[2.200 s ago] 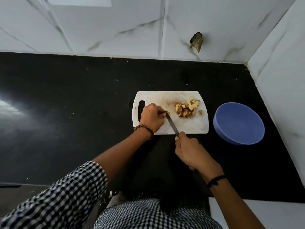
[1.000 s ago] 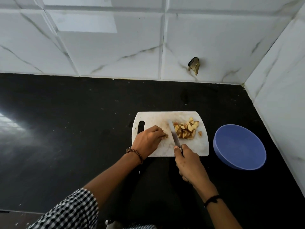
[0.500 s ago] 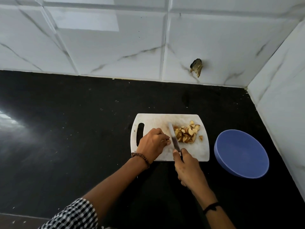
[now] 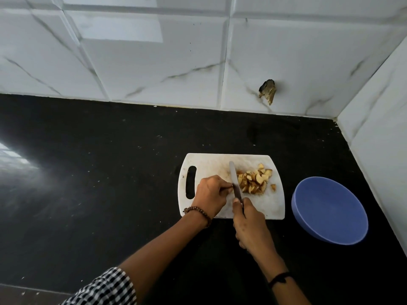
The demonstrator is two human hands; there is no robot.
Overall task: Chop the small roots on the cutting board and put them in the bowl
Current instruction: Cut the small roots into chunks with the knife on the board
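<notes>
A white cutting board (image 4: 211, 164) with a handle slot lies on the black counter. A pile of chopped brown-and-yellow root pieces (image 4: 254, 181) sits on its right half. My right hand (image 4: 248, 225) grips the handle of a knife (image 4: 234, 182), whose blade points away from me just left of the pile. My left hand (image 4: 211, 194) rests on the board left of the blade, fingertips pinching a small root piece that is mostly hidden against the blade. A blue bowl (image 4: 330, 209) stands to the right of the board, nothing visible inside.
The black counter (image 4: 88, 172) stretches wide to the left. White marble-look tiled walls close the back and the right side, meeting in a corner behind the bowl. A broken hole in the wall tile (image 4: 267, 90) shows above the board.
The knife blade has shifted from a slant to standing beside the pile. My left hand keeps pinching the small piece next to it. The camera view has tilted upward.
</notes>
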